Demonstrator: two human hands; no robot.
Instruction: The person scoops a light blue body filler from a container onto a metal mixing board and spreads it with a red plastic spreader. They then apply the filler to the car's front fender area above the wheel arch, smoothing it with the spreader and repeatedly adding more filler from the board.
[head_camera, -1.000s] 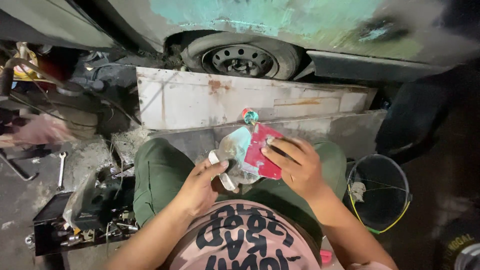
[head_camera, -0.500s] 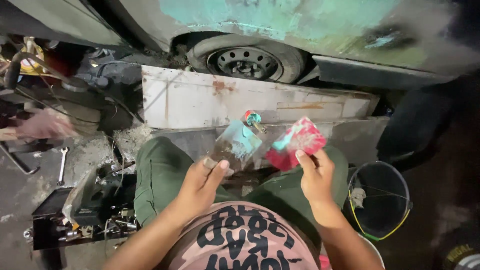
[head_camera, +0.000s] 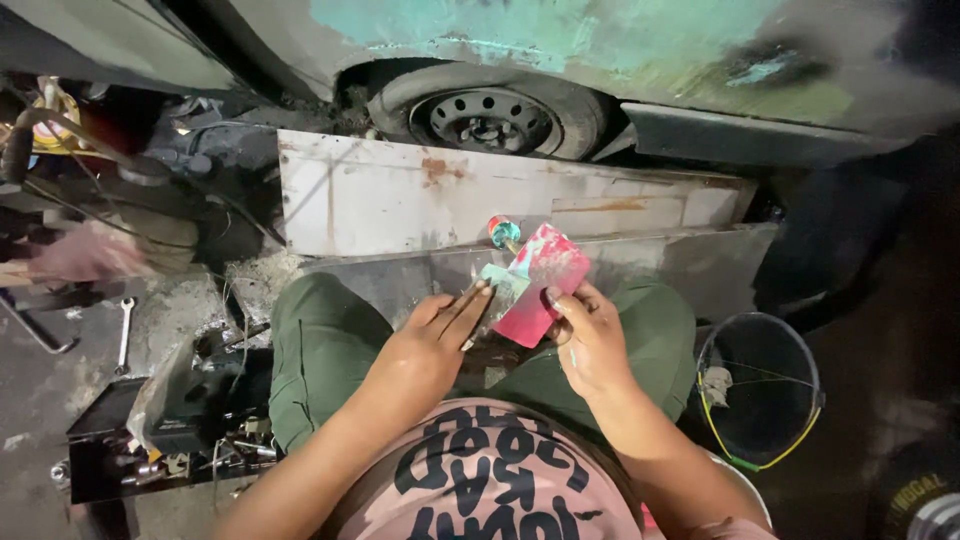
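I sit with green trousers over my knees. My left hand (head_camera: 435, 335) has its fingers stretched flat along the grey blade of a scraper (head_camera: 497, 290). The scraper's red and teal handle end (head_camera: 503, 232) points away from me. My right hand (head_camera: 592, 345) grips a flat card smeared with pink paste (head_camera: 542, 283) by its lower edge. The card and the scraper blade touch, held above my lap between both knees.
A car wheel (head_camera: 490, 120) and a rusty white metal panel (head_camera: 450, 200) are straight ahead. A wrench (head_camera: 123, 332) lies on the floor at left, near a black tray of tools (head_camera: 150, 440). A black bucket with a yellow-green rim (head_camera: 760, 400) stands at right. A blurred hand (head_camera: 85, 255) moves at far left.
Half a second ago the pink card was held off to the right, apart from the scraper. Now my hands have come together and card and blade meet.
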